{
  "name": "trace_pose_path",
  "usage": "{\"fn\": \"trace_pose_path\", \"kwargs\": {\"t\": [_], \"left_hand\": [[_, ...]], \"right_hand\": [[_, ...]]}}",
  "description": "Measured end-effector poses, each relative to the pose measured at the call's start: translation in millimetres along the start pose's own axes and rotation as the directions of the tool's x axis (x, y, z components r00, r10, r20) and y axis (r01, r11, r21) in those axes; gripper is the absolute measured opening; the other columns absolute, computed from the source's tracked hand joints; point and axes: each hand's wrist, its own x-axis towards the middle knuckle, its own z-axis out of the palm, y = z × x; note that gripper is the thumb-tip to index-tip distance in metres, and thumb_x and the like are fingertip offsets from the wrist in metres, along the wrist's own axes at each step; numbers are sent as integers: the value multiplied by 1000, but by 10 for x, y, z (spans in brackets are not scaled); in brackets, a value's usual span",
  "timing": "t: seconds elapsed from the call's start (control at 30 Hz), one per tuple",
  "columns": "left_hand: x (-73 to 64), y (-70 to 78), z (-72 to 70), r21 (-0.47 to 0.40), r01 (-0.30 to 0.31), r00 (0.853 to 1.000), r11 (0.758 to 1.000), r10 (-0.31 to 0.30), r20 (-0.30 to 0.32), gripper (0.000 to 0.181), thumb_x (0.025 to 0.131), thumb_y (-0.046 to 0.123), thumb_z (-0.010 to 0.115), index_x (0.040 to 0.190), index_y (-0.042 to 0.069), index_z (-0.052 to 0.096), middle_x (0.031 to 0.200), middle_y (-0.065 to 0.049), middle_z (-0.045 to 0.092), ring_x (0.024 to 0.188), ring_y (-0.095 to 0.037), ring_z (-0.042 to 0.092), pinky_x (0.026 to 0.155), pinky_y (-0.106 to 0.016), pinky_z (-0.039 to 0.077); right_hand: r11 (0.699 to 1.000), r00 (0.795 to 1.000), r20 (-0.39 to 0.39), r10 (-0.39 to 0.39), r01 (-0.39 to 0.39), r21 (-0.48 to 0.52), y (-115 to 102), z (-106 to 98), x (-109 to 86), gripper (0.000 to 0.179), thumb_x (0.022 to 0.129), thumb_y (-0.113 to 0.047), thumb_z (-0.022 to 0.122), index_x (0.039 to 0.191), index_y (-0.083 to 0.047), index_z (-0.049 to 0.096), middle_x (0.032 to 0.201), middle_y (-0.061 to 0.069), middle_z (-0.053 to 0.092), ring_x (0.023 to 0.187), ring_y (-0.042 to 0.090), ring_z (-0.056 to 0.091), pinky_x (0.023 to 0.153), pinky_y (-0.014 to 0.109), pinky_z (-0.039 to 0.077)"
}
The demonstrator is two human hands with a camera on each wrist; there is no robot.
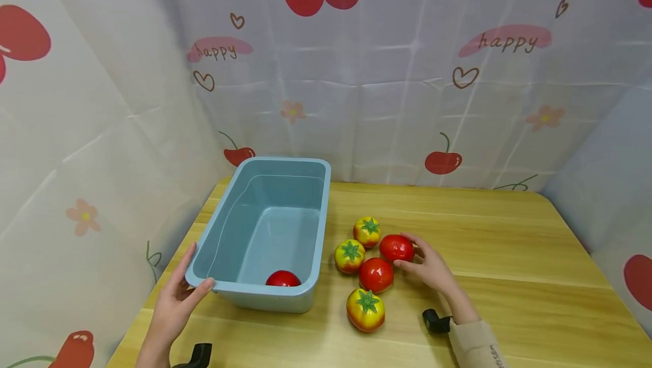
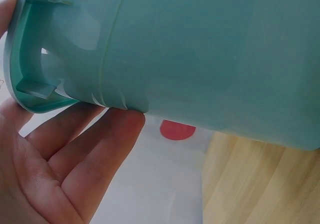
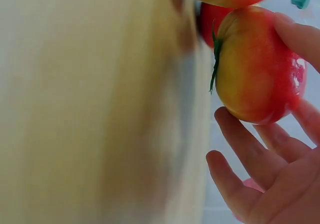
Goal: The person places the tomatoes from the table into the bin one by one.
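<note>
A blue plastic bin (image 1: 314, 232) stands at the left of the table with one red tomato (image 1: 283, 278) inside. My left hand (image 1: 174, 303) holds its near left corner, thumb at the front rim. In the left wrist view, the fingers (image 2: 107, 149) lie along the bin's outer wall (image 2: 200, 59). My right hand (image 1: 430, 266) grips a shiny red tomato (image 1: 396, 248) from its right side. The right wrist view shows this tomato (image 3: 257, 69) with a green leafy top, between thumb and fingers. Another red tomato (image 1: 376, 275) sits close by.
Two yellow-red tomatoes with green tops, one at the back (image 1: 367, 232) and one at the left (image 1: 350, 256), lie beside the red ones. A third yellow tomato (image 1: 365, 310) is nearer the front. Printed curtains (image 1: 356, 102) border the wooden table (image 1: 535, 277).
</note>
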Motion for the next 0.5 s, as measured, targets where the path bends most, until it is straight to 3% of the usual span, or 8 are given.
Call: {"fn": "trace_pose_path", "kwargs": {"t": [0.5], "left_hand": [[-2,3,-3,4,8,1000,1000,-8,6,75,91,9,63,150,30,22,147,-21,26,103,6,49,75,-14,48]], "right_hand": [[996,996,-35,-81,82,31,-338,-174,-11,72,80,-34,75,141,-12,43,139,16,43,119,44,45,91,61,39]]}}
